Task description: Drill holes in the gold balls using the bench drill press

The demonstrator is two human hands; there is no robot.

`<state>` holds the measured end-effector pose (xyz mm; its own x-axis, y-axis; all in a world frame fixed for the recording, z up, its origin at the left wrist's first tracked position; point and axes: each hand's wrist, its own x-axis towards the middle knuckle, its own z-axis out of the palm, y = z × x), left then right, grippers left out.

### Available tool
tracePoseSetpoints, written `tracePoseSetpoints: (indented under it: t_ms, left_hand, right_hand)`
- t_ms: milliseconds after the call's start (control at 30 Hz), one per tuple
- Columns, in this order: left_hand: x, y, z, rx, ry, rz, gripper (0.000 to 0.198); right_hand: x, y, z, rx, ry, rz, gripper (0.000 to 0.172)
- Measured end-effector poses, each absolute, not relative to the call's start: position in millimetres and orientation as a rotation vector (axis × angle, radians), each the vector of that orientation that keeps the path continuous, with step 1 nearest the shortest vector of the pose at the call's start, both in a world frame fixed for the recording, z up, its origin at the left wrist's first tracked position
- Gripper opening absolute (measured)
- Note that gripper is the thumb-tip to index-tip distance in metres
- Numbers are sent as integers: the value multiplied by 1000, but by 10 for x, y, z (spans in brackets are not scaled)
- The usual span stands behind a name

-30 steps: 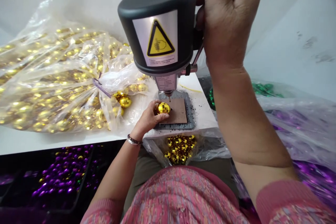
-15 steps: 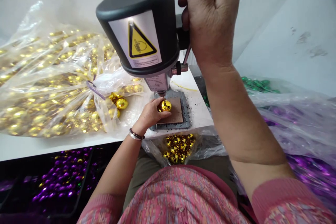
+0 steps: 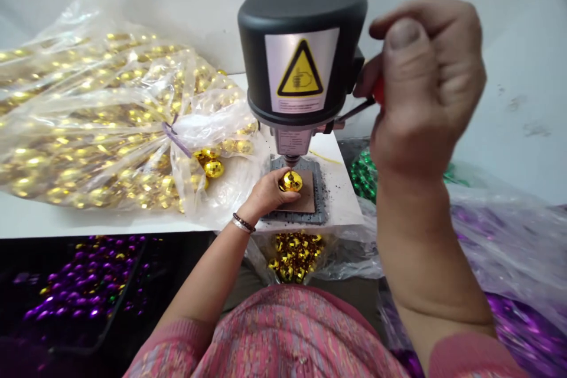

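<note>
Under the edge of the white table point(image 3: 66, 225), a clear bag of small gold balls point(image 3: 295, 254) sits at your lap. Your left hand point(image 3: 266, 195) pinches a gold mirrored ball point(image 3: 291, 182) on the brown pad point(image 3: 309, 199), now straight under the black drill press point(image 3: 303, 41). Your right hand point(image 3: 425, 88), fisted round the red-knobbed lever point(image 3: 378, 91), has dropped lower. A big clear sack of gold balls point(image 3: 88, 130) crowds the left, and white tabletop shows right of the pad.

The right hand point(image 3: 427, 88) is motion-blurred and covers most of the lever point(image 3: 357, 110) — only a red sliver of its knob shows. The left hand point(image 3: 266, 194) hides the left side of the gold ball point(image 3: 292, 182). Label point(image 3: 301, 71) print is too small to read.
</note>
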<state>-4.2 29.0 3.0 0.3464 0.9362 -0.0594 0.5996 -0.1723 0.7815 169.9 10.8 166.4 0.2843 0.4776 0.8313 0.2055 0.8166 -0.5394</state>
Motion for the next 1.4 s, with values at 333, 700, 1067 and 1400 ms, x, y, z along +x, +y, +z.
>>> tracePoseSetpoints:
  t_ms: [333,700,1067,1400]
  left_hand:
    - [-42,278,12,1889,1335,607,57]
    - [-44,293,-24,1919,1286,651,51]
    - [-41,281,9,1957,1302,643,45]
    - [-50,304,-43,1984,1275,682,44]
  right_hand:
    - [1668,-232,1217,-780,-1251,214,15]
    - [1620,-291,1023,-791,-1236,156,15]
    - [1620,-292,833,-715,-1196,197,19]
    - [1564,-249,667,-620,-1148,179,14]
